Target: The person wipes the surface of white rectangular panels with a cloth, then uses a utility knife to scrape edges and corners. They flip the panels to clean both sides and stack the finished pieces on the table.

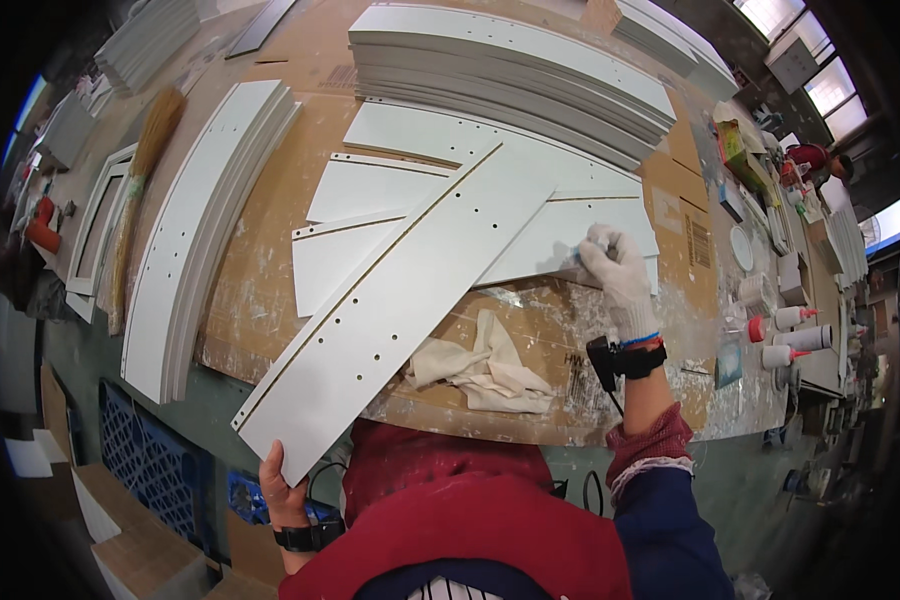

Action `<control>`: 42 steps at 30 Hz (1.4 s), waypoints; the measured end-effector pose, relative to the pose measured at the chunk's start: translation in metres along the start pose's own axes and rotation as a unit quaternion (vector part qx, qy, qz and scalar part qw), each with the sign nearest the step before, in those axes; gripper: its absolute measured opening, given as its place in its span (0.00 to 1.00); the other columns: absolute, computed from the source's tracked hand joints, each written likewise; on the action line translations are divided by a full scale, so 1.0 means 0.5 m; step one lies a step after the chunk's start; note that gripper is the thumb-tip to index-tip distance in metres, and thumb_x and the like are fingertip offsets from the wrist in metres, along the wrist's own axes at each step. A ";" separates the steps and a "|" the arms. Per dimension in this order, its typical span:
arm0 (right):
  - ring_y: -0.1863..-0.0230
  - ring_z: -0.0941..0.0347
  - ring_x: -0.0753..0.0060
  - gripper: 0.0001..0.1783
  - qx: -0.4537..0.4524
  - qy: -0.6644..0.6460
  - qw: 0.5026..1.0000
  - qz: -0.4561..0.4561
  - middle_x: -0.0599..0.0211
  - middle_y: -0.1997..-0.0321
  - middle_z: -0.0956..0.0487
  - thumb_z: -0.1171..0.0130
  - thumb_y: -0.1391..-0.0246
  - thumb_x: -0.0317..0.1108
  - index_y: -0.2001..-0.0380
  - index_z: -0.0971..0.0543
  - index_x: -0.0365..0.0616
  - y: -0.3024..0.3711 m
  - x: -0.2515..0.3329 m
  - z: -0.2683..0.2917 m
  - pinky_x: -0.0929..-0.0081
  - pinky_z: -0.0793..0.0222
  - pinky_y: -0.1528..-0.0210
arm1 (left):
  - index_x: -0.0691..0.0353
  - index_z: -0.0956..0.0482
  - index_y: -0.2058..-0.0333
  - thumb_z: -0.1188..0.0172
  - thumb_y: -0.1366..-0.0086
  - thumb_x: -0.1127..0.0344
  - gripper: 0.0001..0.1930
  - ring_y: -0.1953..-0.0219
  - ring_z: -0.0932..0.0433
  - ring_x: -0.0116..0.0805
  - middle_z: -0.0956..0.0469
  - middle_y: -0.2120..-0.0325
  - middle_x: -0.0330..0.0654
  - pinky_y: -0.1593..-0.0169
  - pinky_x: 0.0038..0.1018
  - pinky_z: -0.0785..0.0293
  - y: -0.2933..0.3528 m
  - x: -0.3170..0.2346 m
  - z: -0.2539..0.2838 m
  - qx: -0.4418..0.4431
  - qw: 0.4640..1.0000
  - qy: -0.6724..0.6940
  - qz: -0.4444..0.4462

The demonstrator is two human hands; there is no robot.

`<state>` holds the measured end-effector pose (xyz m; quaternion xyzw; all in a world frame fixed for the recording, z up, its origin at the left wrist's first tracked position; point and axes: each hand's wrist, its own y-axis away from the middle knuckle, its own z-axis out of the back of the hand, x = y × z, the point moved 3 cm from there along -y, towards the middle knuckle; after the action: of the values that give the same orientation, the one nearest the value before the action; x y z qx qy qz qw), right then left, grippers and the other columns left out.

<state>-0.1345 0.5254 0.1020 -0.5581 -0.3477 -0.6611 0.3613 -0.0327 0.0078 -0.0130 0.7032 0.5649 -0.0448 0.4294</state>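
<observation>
My bare left hand (284,492) grips the near end of a long white board (370,310), which lies aslant with a dark groove along one edge and several drilled holes. The board's far end rests over other white boards (350,260). My right hand (618,275), in a white knit glove, is closed above the right-hand boards, right of the long board. Its fingers are curled together; what they hold, if anything, is hidden, though a bluish tint shows by the fingertips. A crumpled cream cloth (485,368) lies on the cardboard between my hands.
Stacks of white boards stand at the back (510,75) and left (195,250). A straw broom (145,190) lies beyond the left stack. Red-tipped glue bottles (785,355) and rolls crowd the right side. A blue crate (150,465) sits below the table's left edge.
</observation>
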 end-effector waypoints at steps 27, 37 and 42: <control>0.82 0.37 0.85 0.14 -0.064 0.249 0.956 0.140 0.73 0.76 0.29 0.43 0.47 0.34 0.58 0.28 0.41 -0.234 -0.011 -0.025 0.82 0.41 0.80 | 0.68 0.39 0.44 0.49 0.37 0.68 0.23 0.49 0.28 0.44 0.30 0.50 0.48 0.44 0.40 0.32 -0.003 0.010 0.016 -0.015 1.000 0.015 0.007; 0.82 0.35 0.83 0.13 0.021 0.157 0.986 0.056 0.74 0.76 0.29 0.41 0.49 0.36 0.61 0.26 0.44 -0.247 0.054 -0.067 0.80 0.38 0.77 | 0.68 0.39 0.44 0.50 0.36 0.70 0.22 0.48 0.28 0.44 0.30 0.49 0.49 0.44 0.39 0.31 -0.010 0.018 0.037 -0.015 1.000 0.023 0.010; 0.71 0.29 0.73 0.20 0.022 0.289 0.949 0.123 0.69 0.71 0.24 0.40 0.52 0.46 0.58 0.26 0.48 -0.322 0.058 -0.145 0.73 0.33 0.66 | 0.68 0.36 0.46 0.50 0.36 0.70 0.20 0.50 0.27 0.42 0.28 0.51 0.48 0.46 0.37 0.29 -0.004 0.015 -0.002 -0.020 1.000 0.009 -0.016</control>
<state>-0.3126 0.5404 0.1120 -0.3735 -0.1717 -0.7365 0.5372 -0.0321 0.0141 -0.0173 0.6859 0.5805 -0.0343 0.4376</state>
